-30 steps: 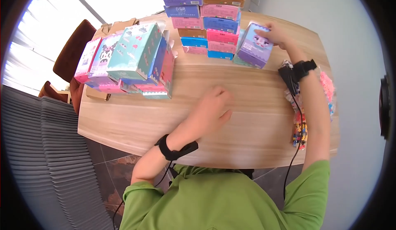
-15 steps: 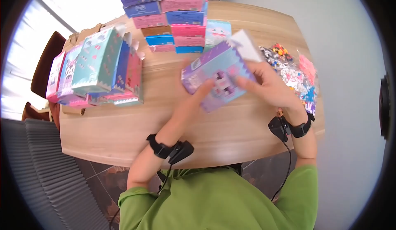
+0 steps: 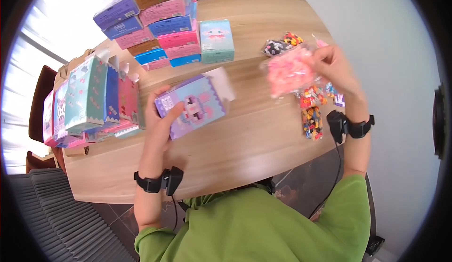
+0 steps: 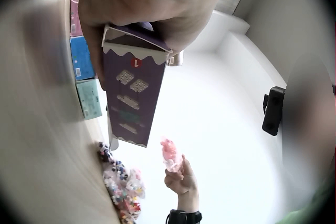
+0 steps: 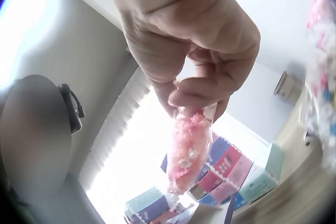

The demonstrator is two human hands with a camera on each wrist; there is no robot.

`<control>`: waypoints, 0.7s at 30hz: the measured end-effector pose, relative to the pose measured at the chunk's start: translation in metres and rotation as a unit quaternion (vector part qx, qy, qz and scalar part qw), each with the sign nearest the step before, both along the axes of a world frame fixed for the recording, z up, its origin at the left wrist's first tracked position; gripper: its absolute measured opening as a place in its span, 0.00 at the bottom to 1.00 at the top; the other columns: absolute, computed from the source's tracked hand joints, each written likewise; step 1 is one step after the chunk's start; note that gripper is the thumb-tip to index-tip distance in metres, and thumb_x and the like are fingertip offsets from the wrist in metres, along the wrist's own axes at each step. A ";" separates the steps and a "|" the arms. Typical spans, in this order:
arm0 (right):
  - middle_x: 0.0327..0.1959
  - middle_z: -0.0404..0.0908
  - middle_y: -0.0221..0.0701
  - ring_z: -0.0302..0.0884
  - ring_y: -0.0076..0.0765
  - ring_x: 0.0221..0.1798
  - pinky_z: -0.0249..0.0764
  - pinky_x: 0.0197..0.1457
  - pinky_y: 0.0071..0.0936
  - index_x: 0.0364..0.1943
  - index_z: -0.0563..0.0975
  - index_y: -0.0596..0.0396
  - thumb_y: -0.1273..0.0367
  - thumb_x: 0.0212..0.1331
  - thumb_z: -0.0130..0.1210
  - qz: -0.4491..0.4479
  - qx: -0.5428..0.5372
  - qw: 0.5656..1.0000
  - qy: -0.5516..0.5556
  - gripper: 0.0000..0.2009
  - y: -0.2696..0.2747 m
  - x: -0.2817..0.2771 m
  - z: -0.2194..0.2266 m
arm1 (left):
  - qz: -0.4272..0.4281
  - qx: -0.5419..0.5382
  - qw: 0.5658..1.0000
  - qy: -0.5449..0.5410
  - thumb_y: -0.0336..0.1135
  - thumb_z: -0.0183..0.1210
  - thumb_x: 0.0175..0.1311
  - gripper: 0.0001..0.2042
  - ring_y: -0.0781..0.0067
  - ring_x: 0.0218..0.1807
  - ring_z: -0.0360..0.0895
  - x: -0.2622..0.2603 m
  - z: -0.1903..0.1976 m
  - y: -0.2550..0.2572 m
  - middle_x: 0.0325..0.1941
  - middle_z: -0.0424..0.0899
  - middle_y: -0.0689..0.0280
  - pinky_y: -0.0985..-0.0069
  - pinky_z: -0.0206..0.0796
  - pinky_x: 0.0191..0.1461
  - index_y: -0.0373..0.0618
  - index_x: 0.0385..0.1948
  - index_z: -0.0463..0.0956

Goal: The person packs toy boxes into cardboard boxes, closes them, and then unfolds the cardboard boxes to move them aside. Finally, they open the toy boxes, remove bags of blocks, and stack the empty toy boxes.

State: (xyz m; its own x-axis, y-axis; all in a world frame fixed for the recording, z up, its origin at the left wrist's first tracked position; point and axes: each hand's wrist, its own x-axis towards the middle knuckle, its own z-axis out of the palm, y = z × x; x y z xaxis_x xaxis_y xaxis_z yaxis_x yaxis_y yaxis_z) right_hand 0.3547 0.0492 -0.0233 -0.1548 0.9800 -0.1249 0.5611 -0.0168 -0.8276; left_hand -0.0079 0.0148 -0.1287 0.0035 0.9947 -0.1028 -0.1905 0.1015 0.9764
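My left hand (image 3: 160, 118) grips a purple and light-blue box (image 3: 195, 109), thumb across its printed front. The white end flap (image 3: 221, 83) of this box stands out on the right. In the left wrist view the box's purple side (image 4: 131, 98) shows below the palm. My right hand (image 3: 336, 69) pinches a clear bag of pink pieces (image 3: 289, 71) by its edge, over the right part of the table. The right wrist view has the pink bag (image 5: 189, 150) hanging from the fingertips.
Several bags of small coloured pieces (image 3: 312, 121) lie at the table's right. A mint box (image 3: 216, 41) stands beside a tall stack of boxes (image 3: 172, 24) at the back. More boxes (image 3: 84, 92), some with torn flaps, fill the left end of the wooden table (image 3: 226, 154).
The purple box came off the mint box into both hands, then stayed in the left hand. My right hand let go of it and picked up the bag of pink pieces. The head view shifted.
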 end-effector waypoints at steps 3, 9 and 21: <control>0.11 0.64 0.16 0.52 0.10 0.14 0.48 0.17 0.14 0.11 0.69 0.52 0.67 0.54 0.56 0.026 0.116 0.991 0.056 0.16 0.008 0.053 0.006 | -0.026 -0.003 0.989 0.147 0.29 0.64 0.48 0.28 0.68 0.48 0.70 -0.014 -0.008 0.003 0.48 0.69 0.56 0.71 0.65 0.51 0.40 0.52 0.61; 0.10 0.61 0.14 0.51 0.10 0.15 0.46 0.19 0.16 0.07 0.64 0.49 0.62 0.54 0.57 -0.120 0.072 0.986 0.096 0.21 0.003 0.139 0.022 | -0.179 0.174 0.772 0.585 0.26 0.66 0.34 0.44 0.47 0.62 0.54 -0.007 0.027 -0.013 0.64 0.49 0.52 0.63 0.56 0.61 0.47 0.61 0.54; 0.10 0.62 0.18 0.54 0.14 0.16 0.51 0.20 0.18 0.08 0.68 0.54 0.67 0.44 0.64 0.072 -0.155 0.985 0.006 0.17 -0.055 0.181 -0.037 | -0.234 0.121 0.766 0.587 0.19 0.63 0.27 0.51 0.50 0.60 0.57 -0.012 0.021 -0.003 0.60 0.57 0.55 0.66 0.57 0.61 0.55 0.64 0.50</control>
State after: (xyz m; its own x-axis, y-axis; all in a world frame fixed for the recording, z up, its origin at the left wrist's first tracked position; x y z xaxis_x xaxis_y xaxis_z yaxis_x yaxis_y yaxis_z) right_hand 0.5356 -0.0059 -0.0606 -0.2938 0.8625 -0.4120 0.5658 -0.1905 -0.8023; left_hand -0.0196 0.0123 -0.1080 0.4113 0.9033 -0.1220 0.8350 -0.3197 0.4479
